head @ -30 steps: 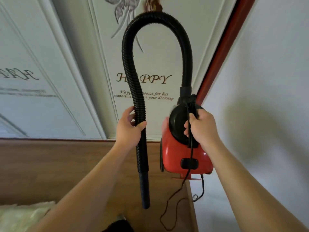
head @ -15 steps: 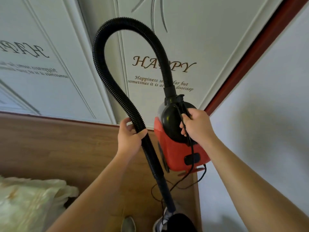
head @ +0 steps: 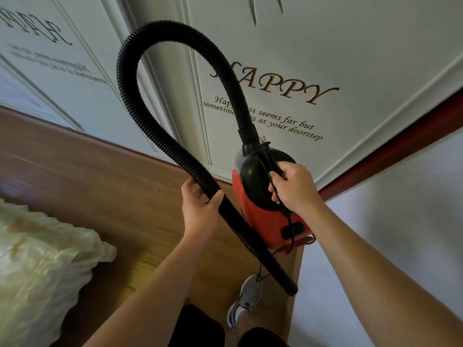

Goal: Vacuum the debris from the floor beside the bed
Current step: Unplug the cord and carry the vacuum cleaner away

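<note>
Your head camera tilts forward and down, over the near brown wooden floor (head: 100,184) toward the far white panelled door (head: 350,58).

Left hand (head: 200,209): mid-view, gripping the black ribbed plastic hose (head: 160,146) between thumb and curled fingers.
Left forearm: bare, rising from 7 o'clock to the wrist.
Right hand (head: 293,189): near the left, at its 3 o'clock, fist closed on the top of the red-and-black plastic vacuum cleaner (head: 265,219).
Right forearm: bare, entering from 4 o'clock.
</note>
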Motion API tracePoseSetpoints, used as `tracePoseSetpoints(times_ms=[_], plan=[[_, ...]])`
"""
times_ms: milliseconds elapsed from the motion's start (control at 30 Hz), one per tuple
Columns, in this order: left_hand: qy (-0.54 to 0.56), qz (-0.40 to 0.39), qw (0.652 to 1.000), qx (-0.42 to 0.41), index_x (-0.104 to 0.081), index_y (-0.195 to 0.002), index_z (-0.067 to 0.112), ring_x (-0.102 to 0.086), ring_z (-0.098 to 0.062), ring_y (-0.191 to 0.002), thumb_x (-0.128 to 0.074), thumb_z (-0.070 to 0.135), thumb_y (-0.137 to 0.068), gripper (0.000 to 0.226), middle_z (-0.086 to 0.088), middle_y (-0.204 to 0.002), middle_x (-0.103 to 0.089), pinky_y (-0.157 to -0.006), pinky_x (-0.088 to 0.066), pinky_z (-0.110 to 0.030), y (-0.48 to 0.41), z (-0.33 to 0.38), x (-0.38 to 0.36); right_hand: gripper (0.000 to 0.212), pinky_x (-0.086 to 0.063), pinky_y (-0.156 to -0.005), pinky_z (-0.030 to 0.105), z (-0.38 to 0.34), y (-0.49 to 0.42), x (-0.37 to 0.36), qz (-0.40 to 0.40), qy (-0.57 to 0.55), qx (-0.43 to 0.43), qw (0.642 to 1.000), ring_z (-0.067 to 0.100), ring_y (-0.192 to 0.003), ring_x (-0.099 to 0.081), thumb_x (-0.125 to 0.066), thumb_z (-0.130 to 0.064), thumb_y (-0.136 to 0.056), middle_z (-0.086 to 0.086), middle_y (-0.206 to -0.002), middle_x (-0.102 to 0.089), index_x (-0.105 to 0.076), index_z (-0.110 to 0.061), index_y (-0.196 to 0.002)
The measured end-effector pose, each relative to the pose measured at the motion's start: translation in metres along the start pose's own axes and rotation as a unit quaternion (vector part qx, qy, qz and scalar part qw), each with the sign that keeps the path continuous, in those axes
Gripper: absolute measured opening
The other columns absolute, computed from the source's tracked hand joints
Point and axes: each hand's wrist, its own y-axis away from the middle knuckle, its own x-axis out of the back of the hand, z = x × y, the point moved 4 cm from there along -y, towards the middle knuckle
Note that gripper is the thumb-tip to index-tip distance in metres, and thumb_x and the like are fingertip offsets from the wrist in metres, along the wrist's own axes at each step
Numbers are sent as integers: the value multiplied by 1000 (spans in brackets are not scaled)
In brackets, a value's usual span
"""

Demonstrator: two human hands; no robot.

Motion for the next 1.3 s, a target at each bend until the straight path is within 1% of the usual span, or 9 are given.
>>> tracePoseSetpoints(times_ms=[167, 300, 467, 633, 733, 900, 1067, 1233, 1300], plan=[[3, 37, 998, 45, -37, -144, 35, -72, -13, -101, -73, 21, -93, 65, 6, -130, -62, -91, -61, -47, -29, -49, -23, 27, -50, -51, 32, 36, -53, -15, -47, 22, -11, 999, 15, -45, -58, -51, -13, -101, 2, -60, -62, -63, -24, -80], [-2, 68, 995, 76, -37, -144, 33, -72, -1, -89, -72, 21, -94, 62, 11, -130, -60, -88, -62, -44, -67, -100, -38, 20, -51, -51, 29, 86, -93, -49, -92, 45, -35, 994, 12, -46, -59, -52, -14, -101, 1, -62, -63, -69, -25, -96], [-9, 96, 987, 129, -38, -139, 35, -70, -18, -107, -73, 26, -92, 59, 17, -120, -61, -90, -61, -47, -120, -184, -50, 18, -49, -48, 22, 161, -144, -105, -148, 100, -45, 983, 3, -45, -57, -53, -18, -102, 4, -69, -67, -66, -28, -96], [-15, 107, 979, 176, -38, -137, 39, -68, -19, -110, -74, 26, -92, 59, 20, -117, -59, -91, -60, -46, -167, -275, -58, 15, -52, -53, 29, 240, -193, -163, -182, 127, -53, 974, -1, -44, -58, -54, -21, -101, 1, -68, -67, -68, -24, -105], [-16, 110, 976, 186, -36, -143, 35, -67, -19, -111, -73, 24, -93, 64, 23, -115, -57, -91, -60, -46, -189, -323, -64, 21, -50, -50, 26, 284, -217, -189, -186, 127, -67, 972, -2, -44, -57, -54, -19, -101, 2, -70, -66, -68, -21, -118], [-6, 120, 971, 208, -34, -146, 32, -65, -18, -114, -73, 23, -93, 66, 21, -117, -56, -92, -60, -45, -214, -395, -76, 17, -50, -56, 30, 349, -243, -227, -216, 165, -67, 960, 12, -48, -60, -52, -19, -102, 2, -69, -67, -68, -23, -104], [-8, 128, 965, 228, -32, -148, 30, -63, -19, -117, -72, 23, -94, 68, 23, -114, -54, -94, -59, -45, -225, -454, -89, 15, -48, -57, 29, 406, -263, -252, -239, 208, -65, 946, 13, -49, -62, -53, -21, -102, 3, -70, -68, -67, -22, -98], [-30, 134, 963, 233, -30, -151, 22, -59, -3, -95, -70, 21, -96, 68, 25, -106, -49, -86, -56, -26, -230, -491, -104, 18, -53, -62, 35, 448, -278, -262, -251, 212, -66, 942, 15, -52, -61, -53, -21, -102, 2, -69, -67, -69, -22, -109], [-31, 130, 963, 235, -29, -151, 21, -57, 0, -90, -69, 20, -96, 68, 24, -105, -50, -90, -57, -30, -233, -501, -112, 17, -55, -64, 38, 462, -282, -263, -255, 212, -61, 941, 14, -51, -61, -53, -20, -102, 0, -68, -66, -69, -22, -109]])
